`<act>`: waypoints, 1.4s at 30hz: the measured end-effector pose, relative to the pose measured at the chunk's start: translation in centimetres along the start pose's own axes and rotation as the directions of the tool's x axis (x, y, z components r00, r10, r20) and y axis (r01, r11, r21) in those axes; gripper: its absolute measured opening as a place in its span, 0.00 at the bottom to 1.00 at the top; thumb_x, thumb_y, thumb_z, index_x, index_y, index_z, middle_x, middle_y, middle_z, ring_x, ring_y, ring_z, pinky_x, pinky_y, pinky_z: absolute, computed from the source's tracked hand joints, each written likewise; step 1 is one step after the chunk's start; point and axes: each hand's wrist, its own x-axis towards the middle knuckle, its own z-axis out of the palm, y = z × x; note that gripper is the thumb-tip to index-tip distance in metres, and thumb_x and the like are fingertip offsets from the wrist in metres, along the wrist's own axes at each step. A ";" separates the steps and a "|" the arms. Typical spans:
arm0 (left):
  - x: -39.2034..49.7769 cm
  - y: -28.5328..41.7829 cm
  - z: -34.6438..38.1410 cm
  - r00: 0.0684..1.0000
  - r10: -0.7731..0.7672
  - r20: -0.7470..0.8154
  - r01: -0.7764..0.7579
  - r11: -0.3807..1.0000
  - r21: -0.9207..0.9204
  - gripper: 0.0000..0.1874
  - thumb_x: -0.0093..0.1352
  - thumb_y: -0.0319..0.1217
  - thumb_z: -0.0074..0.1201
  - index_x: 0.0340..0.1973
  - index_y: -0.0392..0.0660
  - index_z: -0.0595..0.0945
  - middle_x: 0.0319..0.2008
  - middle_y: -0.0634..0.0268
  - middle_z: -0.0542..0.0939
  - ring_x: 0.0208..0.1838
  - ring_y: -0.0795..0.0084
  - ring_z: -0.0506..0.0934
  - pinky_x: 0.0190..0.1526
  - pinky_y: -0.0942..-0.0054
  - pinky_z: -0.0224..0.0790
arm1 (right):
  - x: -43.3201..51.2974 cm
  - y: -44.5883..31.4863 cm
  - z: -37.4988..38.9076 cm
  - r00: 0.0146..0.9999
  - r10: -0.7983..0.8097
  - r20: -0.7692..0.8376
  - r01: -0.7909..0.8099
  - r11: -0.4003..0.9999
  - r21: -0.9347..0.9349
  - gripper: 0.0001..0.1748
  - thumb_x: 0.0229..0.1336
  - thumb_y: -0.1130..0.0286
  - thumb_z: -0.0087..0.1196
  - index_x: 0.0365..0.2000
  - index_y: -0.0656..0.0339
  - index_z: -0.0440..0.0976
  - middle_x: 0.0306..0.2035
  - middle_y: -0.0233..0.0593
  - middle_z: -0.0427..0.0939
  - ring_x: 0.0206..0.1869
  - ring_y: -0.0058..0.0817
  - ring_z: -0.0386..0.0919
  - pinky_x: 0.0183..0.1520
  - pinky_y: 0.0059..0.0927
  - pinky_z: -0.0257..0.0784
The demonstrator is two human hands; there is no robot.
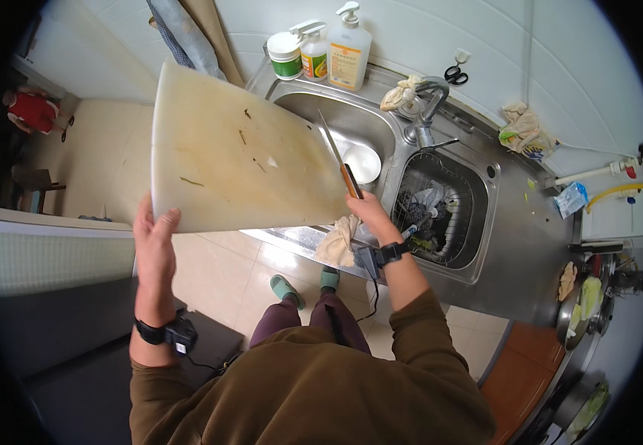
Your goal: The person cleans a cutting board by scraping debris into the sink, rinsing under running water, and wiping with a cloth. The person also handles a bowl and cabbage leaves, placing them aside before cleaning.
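A large white cutting board (227, 150), stained yellowish and dotted with a few dark vegetable scraps, is held up in front of me at the left of the sink. My left hand (155, 233) grips its near left corner, thumb on top. At the near right corner is my right hand (370, 211), closed around the brown handle of a kitchen knife (349, 179). The knife's blade points away from me along the board's right edge. Whether the right hand also bears the board is hard to tell. A white bowl (362, 163) lies in the left sink basin (332, 105) beyond the knife.
A faucet (424, 125) stands between the basins; the right basin (480, 222) holds a wire basket with scraps. Pump bottles (349, 53) and a tub (284, 58) line the back. A cloth (339, 242) hangs over the front edge. A person (35, 111) is far left.
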 end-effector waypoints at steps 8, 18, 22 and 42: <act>-4.0 -2.2 -0.8 0.996 0.037 0.079 -0.036 0.999 -0.020 0.27 0.68 0.27 0.50 0.61 0.35 0.63 0.53 0.59 0.72 0.55 0.72 0.69 0.57 0.73 0.59 | -10.6 -1.0 1.8 0.961 -0.059 -0.269 0.016 0.987 -0.161 0.13 0.47 0.68 0.53 0.32 0.68 0.73 0.21 0.39 0.77 0.25 0.26 0.76 0.30 0.31 0.71; -7.4 -5.6 -0.7 0.470 -0.388 0.793 0.343 0.908 0.242 0.46 0.63 0.49 0.59 0.64 0.30 0.56 0.58 0.49 0.69 0.60 0.62 0.69 0.59 0.66 0.61 | -18.2 -0.3 14.2 0.779 -0.314 -0.542 0.150 0.934 -0.325 0.16 0.51 0.65 0.57 0.36 0.65 0.69 0.26 0.52 0.77 0.30 0.46 0.77 0.33 0.40 0.71; -8.2 -7.8 7.2 0.548 -0.240 0.801 0.212 0.967 0.145 0.35 0.69 0.44 0.53 0.62 0.31 0.61 0.51 0.57 0.72 0.54 0.71 0.70 0.57 0.72 0.62 | -19.5 -2.6 16.2 0.691 -0.525 -0.497 0.348 0.844 -0.408 0.19 0.52 0.68 0.56 0.41 0.67 0.65 0.27 0.55 0.75 0.31 0.54 0.75 0.34 0.44 0.71; -8.8 -3.9 11.7 0.815 -0.323 0.481 0.375 0.927 -0.013 0.15 0.69 0.33 0.48 0.43 0.33 0.75 0.42 0.54 0.79 0.49 0.65 0.77 0.51 0.68 0.69 | -6.8 5.4 2.1 0.891 -0.419 -0.175 0.136 0.614 -0.778 0.17 0.53 0.63 0.55 0.44 0.56 0.73 0.35 0.48 0.75 0.40 0.47 0.73 0.45 0.38 0.70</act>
